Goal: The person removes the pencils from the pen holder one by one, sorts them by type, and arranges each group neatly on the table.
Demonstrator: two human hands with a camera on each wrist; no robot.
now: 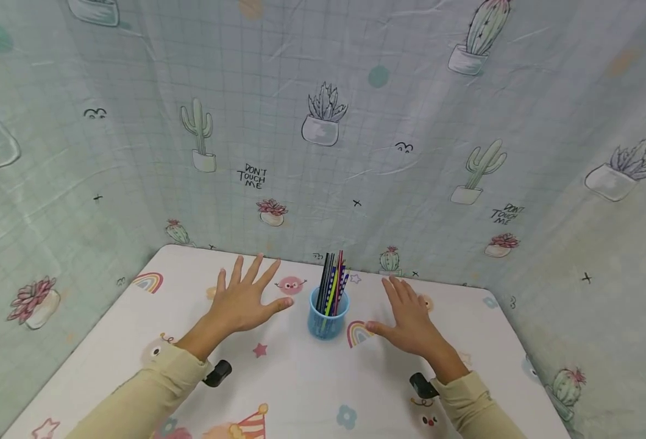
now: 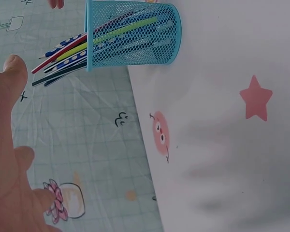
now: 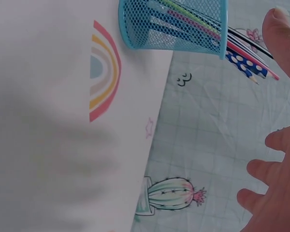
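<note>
A blue mesh pencil cup stands upright on the white table, with several pencils leaning in it. Some pencils are black, others yellow-green, red, or blue with white dots. To the left of the cup my left hand hovers with fingers spread, holding nothing. My right hand is held on the cup's other side, its fingers straight and the thumb apart. Neither hand touches the cup. Both wrist views show the mesh cup and its pencils beyond the thumb.
The white tabletop carries printed rainbows, stars and faces. A pale green curtain with cactus prints rises behind the table and along both sides. Black straps with small devices sit at both wrists.
</note>
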